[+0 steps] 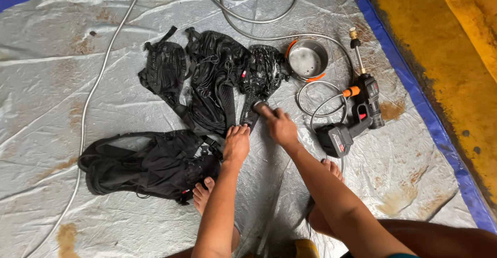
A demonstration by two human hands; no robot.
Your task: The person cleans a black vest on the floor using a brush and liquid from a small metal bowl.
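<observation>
My left hand (236,145) presses flat, fingers spread, on a black strap (252,114) of the wet backpack (217,79); my right hand (279,125) pinches that strap just beyond. It looks limp, slick and waterlogged, so I'd grip the webbing. The sprayer (357,114) lies right of my fingers.

A worker's bare forearms and hands, the left hand (236,143) and the right hand (280,125), carry no gloves, watch or rings. Both feet are bare, toes showing beneath the arms. A sliver of teal fabric edges the right upper arm at the frame's bottom.
</observation>
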